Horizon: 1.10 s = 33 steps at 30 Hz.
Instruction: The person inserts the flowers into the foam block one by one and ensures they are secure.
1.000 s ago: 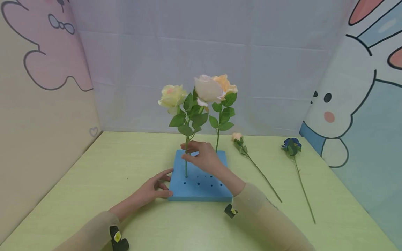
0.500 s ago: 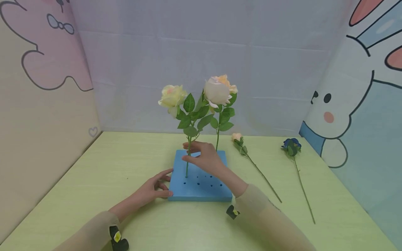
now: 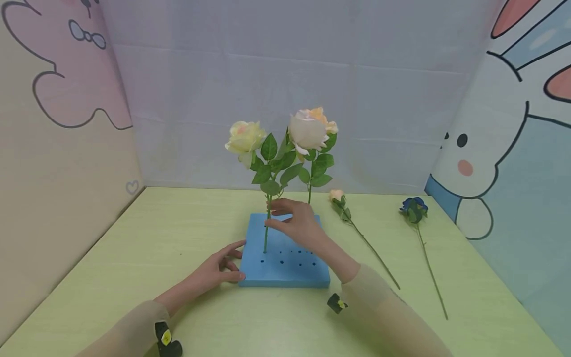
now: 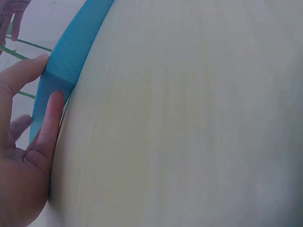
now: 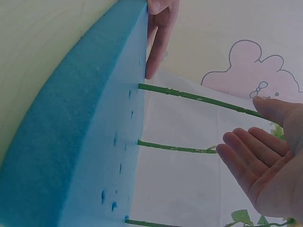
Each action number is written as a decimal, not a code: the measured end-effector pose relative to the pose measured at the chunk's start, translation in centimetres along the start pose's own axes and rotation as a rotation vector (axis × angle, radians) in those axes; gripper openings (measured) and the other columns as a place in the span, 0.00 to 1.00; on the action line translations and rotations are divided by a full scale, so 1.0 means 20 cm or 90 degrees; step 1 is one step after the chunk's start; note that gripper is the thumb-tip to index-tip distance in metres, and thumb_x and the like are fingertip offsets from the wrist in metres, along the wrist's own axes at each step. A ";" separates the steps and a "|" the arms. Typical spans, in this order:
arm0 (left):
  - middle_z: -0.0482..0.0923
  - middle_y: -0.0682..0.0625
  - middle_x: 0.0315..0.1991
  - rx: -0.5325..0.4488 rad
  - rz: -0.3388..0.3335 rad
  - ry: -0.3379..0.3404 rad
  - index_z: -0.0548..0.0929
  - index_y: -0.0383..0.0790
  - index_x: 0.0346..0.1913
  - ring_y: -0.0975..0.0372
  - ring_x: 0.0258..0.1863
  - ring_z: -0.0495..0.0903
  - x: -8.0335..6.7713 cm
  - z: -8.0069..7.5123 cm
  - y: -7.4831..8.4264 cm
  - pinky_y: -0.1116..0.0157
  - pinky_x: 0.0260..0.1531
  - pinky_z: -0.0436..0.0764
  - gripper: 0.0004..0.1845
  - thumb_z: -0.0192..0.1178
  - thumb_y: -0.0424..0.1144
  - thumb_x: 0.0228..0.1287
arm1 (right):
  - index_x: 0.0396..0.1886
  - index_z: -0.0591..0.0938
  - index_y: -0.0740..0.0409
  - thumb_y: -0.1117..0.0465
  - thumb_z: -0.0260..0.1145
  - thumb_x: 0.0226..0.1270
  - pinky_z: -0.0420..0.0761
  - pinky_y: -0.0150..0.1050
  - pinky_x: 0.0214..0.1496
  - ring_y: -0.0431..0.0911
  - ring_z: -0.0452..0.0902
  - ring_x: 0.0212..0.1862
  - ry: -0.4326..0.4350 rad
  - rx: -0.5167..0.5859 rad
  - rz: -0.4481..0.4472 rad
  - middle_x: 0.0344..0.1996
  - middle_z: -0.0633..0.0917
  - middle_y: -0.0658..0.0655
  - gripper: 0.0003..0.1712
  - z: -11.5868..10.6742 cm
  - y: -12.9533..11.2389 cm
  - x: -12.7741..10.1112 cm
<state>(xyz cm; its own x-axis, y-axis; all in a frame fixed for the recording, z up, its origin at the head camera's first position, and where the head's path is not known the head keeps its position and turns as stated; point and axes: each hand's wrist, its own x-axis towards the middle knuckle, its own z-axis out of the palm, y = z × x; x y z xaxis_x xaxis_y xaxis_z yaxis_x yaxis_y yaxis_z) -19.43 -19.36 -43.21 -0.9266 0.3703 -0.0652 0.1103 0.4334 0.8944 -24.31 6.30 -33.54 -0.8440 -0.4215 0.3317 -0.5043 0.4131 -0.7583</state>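
Since the earlier frames, the right hand point(image 3: 300, 223) is easing off the stem of the white rose point(image 3: 307, 131), which has swung from leaning left to standing nearly upright in the blue foam block point(image 3: 285, 267). Its fingers are now spreading loosely, only the fingertips point(image 5: 265, 106) lying at the stem point(image 5: 199, 98), gripping nothing. The left hand point(image 3: 218, 269) is resting flat on the tabletop point(image 3: 134, 258), straight fingers point(image 4: 49, 118) pressing against the block's near left corner. Two other roses are standing in the block toward its far edge: a pale yellow rose point(image 3: 244, 138) at the left and a peach rose point(image 3: 322, 118) partly hidden behind the white one. To the right of the block, a small peach rosebud point(image 3: 337, 194) and a dark blue rose point(image 3: 414, 206) are lying on the tabletop, stems pointing toward the near edge, well apart from each other.
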 end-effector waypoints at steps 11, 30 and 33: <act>0.70 0.37 0.63 -0.003 0.009 -0.003 0.57 0.44 0.77 0.59 0.43 0.78 0.00 0.00 0.00 0.67 0.42 0.74 0.45 0.69 0.41 0.60 | 0.59 0.81 0.53 0.56 0.70 0.65 0.84 0.41 0.50 0.52 0.84 0.56 0.020 -0.018 0.014 0.55 0.86 0.56 0.23 -0.11 0.02 -0.05; 0.71 0.37 0.63 0.001 -0.001 0.004 0.58 0.45 0.77 0.58 0.44 0.78 -0.01 0.00 0.01 0.65 0.43 0.74 0.45 0.69 0.41 0.60 | 0.58 0.81 0.57 0.60 0.71 0.64 0.85 0.45 0.50 0.53 0.84 0.54 0.107 -0.040 0.005 0.52 0.86 0.60 0.22 -0.35 0.18 -0.14; 0.71 0.38 0.63 0.002 -0.003 0.006 0.58 0.45 0.77 0.58 0.44 0.78 -0.01 0.00 0.01 0.64 0.44 0.73 0.45 0.69 0.41 0.60 | 0.58 0.81 0.57 0.60 0.71 0.63 0.84 0.47 0.50 0.54 0.84 0.54 0.118 -0.055 0.012 0.52 0.86 0.59 0.23 -0.38 0.21 -0.16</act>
<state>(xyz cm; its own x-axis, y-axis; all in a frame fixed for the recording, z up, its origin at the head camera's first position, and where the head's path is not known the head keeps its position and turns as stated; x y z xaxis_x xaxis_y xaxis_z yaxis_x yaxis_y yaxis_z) -19.27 -19.26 -43.07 -0.9302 0.3614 -0.0648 0.1078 0.4375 0.8928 -25.19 15.55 -33.52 -0.8686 -0.2603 0.4217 -0.4951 0.4901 -0.7173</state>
